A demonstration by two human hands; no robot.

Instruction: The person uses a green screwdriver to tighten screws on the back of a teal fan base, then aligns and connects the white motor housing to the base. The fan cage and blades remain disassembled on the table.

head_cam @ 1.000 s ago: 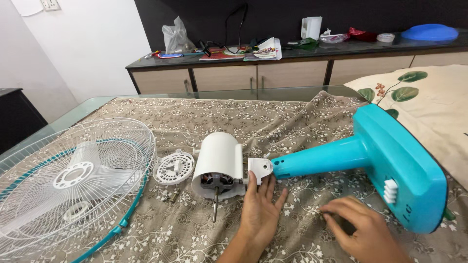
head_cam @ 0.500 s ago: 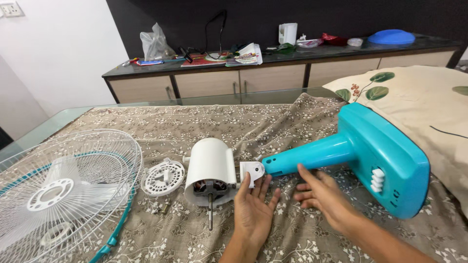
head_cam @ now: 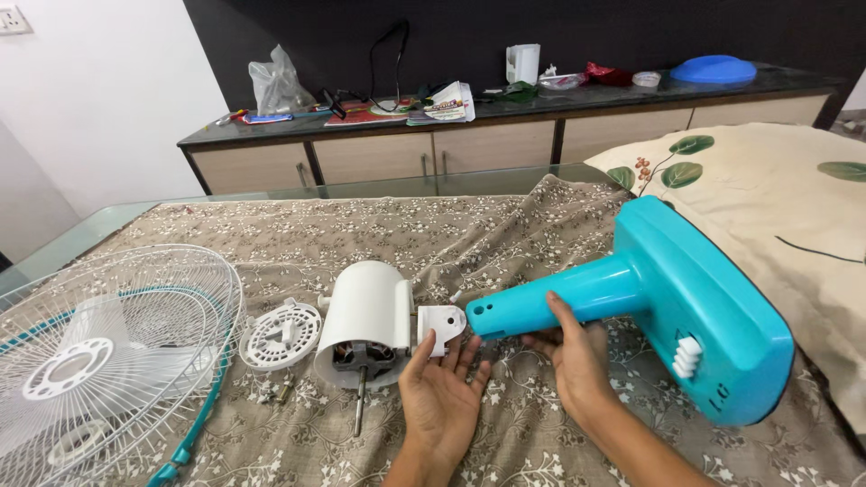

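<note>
Two hands on it here: the right hand point(head_cam: 577, 356) is wrapped around the neck of the teal stand point(head_cam: 631, 289), fingers closed on it, while the left hand point(head_cam: 442, 388) lies flat and open, palm up, under the white bracket point(head_cam: 439, 325) of the motor point(head_cam: 365, 320) on the cloth-covered counter point(head_cam: 541, 225). I'd hold the stand's open end level with that bracket and keep the motor from rolling.

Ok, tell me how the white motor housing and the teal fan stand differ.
The white cylindrical motor housing is short, with a metal shaft sticking out; the teal plastic fan stand is a long neck widening into a flat base. The right hand grips the stand; the left hand lies open by the housing's bracket. Both lie on the patterned cloth.
</note>
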